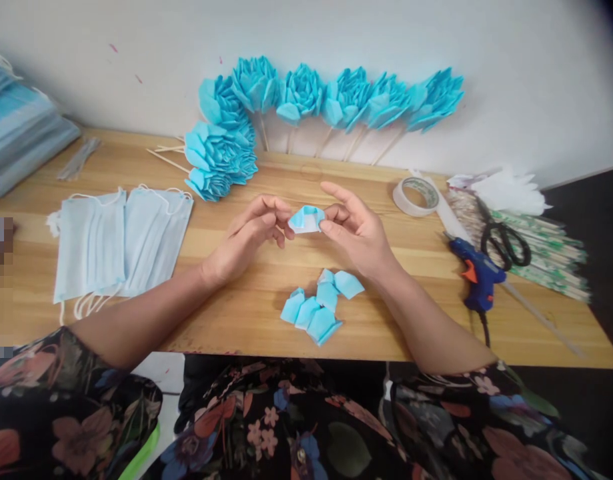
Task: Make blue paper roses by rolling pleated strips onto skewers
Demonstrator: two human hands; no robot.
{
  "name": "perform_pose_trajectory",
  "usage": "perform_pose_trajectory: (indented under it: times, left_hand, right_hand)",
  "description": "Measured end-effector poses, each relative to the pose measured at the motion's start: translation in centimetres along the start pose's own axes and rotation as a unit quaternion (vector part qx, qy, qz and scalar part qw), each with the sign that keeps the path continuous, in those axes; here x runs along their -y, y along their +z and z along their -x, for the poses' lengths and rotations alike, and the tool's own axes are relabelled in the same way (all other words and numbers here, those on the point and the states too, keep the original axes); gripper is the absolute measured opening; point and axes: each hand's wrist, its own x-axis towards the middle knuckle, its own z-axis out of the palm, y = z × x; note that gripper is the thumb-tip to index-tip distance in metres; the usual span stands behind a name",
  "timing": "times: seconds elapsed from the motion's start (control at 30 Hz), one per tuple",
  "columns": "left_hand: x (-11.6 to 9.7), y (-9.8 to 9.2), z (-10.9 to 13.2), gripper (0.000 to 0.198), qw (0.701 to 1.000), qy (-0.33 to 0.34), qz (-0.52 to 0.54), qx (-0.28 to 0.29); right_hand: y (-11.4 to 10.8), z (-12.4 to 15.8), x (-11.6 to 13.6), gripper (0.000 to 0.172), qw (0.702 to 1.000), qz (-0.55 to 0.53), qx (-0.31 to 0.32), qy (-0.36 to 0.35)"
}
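Note:
A small folded blue-and-white petal (309, 220) is held up over the middle of the table between both hands. My left hand (251, 233) pinches its left end with the fingertips. At its right end, my right hand (353, 227) grips it between thumb and fingers, with the index finger stretched out. Just below the hands lies a loose cluster of several folded blue petals (311, 313) on the wood. Behind the hands are several finished blue flowers (301, 93) on thin sticks, some leaning on the wall and some stacked on their side.
Flat blue face masks (93, 247) lie at the left, with a bagged stack (26, 127) behind them. On the right are a tape roll (416, 195), a blue glue gun (476, 270), black scissors (503, 243), a glue stick (541, 317) and green-and-white wrapped sticks (546, 253).

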Motion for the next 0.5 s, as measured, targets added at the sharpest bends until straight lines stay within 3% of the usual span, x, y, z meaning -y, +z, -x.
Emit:
perform_pose_trajectory:
  times: [0.2,0.33,0.5]
  left_hand:
    - [0.2,0.2,0.0,0.052,0.989,0.036,-0.147,-0.006]
    - [-0.3,0.7,0.0,0.031,0.974,0.012,-0.227,-0.013]
    - [-0.8,1.0,-0.1,0.025,0.981,-0.024,-0.190,-0.025]
  right_hand:
    - [0.7,0.2,0.4,0.055,1.000,0.013,0.010,-0.017]
    - [1.1,0.4,0.7,0.053,0.999,0.038,0.017,-0.020]
    - [0.8,0.4,0.6,0.049,0.999,-0.007,0.034,0.005]
